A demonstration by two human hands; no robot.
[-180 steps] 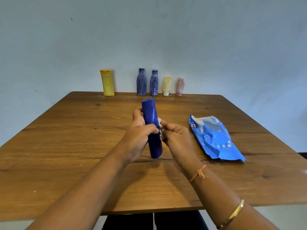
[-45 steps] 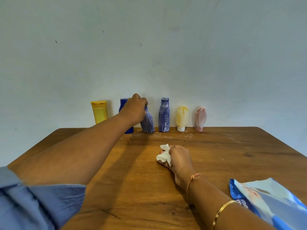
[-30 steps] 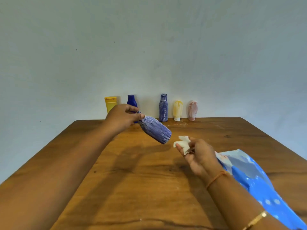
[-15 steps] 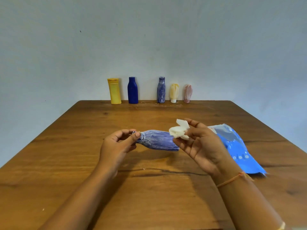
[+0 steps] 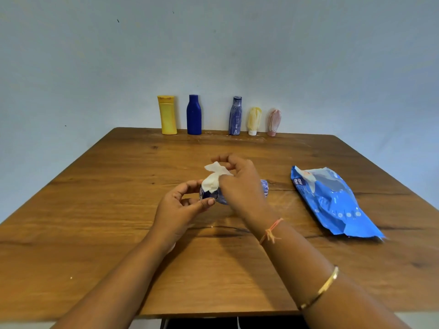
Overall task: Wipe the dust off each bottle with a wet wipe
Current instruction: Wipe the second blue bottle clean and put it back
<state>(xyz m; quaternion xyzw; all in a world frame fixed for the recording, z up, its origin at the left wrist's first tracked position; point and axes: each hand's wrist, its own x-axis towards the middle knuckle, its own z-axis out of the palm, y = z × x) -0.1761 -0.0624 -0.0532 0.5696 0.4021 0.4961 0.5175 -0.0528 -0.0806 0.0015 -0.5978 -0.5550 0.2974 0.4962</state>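
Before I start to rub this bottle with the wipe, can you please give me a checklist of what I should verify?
1. Left hand grips the neck end of the dusty bottle: ok.
2. Right hand pinches the wet wipe: ok.
3. Wipe is at the bottle's neck end: ok.
4. Bottle free of dust: not ok, pale streaks show on its base end.
5. Bottle lifted off the table: cannot tell.
6. Wipes pack lies near, to the right: ok.
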